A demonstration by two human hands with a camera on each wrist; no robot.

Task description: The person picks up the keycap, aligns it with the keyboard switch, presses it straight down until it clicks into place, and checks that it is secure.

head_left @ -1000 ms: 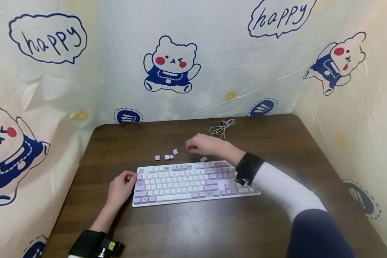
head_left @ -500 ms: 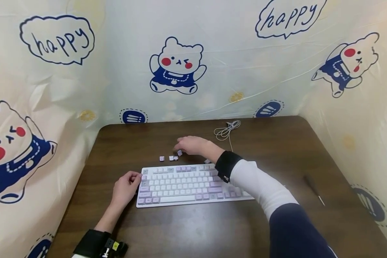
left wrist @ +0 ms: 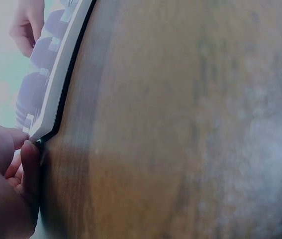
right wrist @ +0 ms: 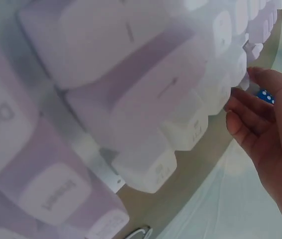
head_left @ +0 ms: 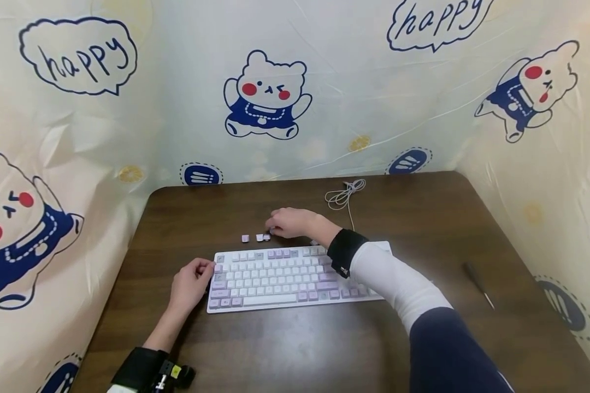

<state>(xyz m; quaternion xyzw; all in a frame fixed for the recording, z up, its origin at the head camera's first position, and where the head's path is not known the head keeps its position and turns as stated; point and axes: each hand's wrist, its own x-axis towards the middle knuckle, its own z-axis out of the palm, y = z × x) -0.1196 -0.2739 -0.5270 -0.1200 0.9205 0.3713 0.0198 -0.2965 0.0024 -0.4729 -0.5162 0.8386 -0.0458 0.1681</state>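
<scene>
A white and lilac keyboard (head_left: 270,278) lies on the wooden table. At its left edge my left hand (head_left: 189,284) pinches the frame between thumb and forefinger, as the left wrist view also shows. Beyond the back edge, my right hand (head_left: 294,222) reaches over the keys, and its thumb and fingers pinch a small lilac keycap (right wrist: 245,82), mostly hidden by the fingertips. Just left of those fingertips lie two keycaps (head_left: 259,237) close together, and a single lilac keycap (head_left: 245,238) sits farther left. The right forearm covers the keyboard's right part.
A coiled pale cable (head_left: 344,194) rests at the back of the table. On the right lies a dark-handled tool with a thin metal shaft (head_left: 478,285). Printed sheets (head_left: 324,82) hang around the back and sides. Another keycap (head_left: 314,243) peeks out beside the right wrist.
My right hand has moved left from beside the cable to the loose keycaps, and its fingers have closed on the tilted one. My left hand has stayed at the keyboard's edge.
</scene>
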